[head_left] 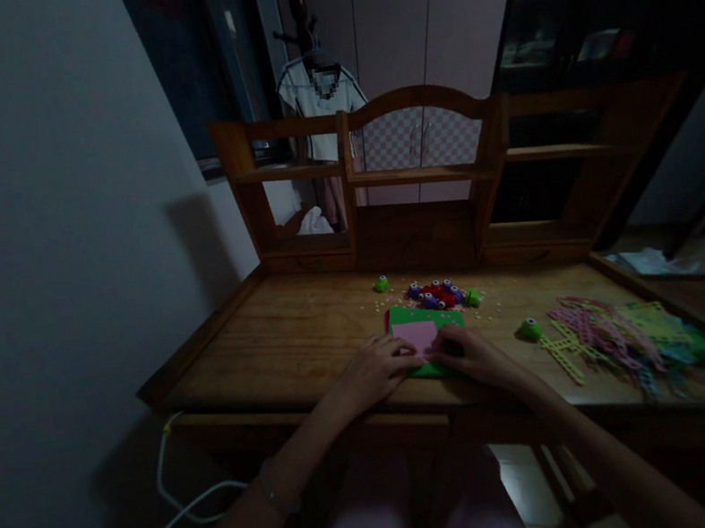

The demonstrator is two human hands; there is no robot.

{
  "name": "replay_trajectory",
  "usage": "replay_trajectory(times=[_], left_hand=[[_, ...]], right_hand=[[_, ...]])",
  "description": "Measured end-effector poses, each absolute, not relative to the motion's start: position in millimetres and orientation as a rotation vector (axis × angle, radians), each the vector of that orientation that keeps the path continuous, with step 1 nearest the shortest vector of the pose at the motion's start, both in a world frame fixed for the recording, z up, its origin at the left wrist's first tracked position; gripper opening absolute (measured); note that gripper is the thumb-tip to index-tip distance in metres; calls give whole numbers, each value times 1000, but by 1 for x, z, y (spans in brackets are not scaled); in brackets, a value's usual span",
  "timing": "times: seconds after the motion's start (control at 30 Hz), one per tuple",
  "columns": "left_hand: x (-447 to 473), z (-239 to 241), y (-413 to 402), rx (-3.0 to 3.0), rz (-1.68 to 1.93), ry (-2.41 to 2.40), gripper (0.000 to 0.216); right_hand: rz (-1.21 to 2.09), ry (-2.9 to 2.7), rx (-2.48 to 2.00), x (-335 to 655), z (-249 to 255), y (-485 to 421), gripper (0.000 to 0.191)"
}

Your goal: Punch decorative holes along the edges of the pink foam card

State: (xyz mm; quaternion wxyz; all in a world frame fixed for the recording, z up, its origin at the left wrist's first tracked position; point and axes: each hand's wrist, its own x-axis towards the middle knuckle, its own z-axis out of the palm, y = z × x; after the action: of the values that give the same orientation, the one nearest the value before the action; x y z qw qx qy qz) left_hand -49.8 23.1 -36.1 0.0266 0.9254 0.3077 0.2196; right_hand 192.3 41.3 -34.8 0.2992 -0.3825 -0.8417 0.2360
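A pink sheet of paper (420,334) lies on top of a green sheet (423,315) near the front edge of the wooden desk (297,337). My left hand (378,370) rests on the pink sheet's left side with its fingers curled and pressed on the paper. Its right side is under my right hand (470,354), fingers closed on the edge. Just behind the sheets sits a cluster of small red, purple and green punches (438,293), ringed by tiny paper bits.
A lone green punch (530,329) and a heap of coloured paper strips (617,336) lie to the right. Another green punch (381,283) is behind the sheets. A wooden shelf unit (419,179) backs the desk. A white cable (183,503) hangs at the left.
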Motion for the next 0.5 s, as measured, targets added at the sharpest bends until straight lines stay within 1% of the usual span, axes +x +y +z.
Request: replay_trajectory(times=[0.13,0.4,0.5], left_hand=[[-53,-34,15,2968,572,932,37],[-70,-36,9,3002,482,1017,55],[-80,-37,9,3016,454,1024,58]], right_hand=[[616,-2241,-1019,193,-36,42,20],[645,-2231,-1031,193,-36,42,24],[645,-2242,-1033,193,-35,43,23]])
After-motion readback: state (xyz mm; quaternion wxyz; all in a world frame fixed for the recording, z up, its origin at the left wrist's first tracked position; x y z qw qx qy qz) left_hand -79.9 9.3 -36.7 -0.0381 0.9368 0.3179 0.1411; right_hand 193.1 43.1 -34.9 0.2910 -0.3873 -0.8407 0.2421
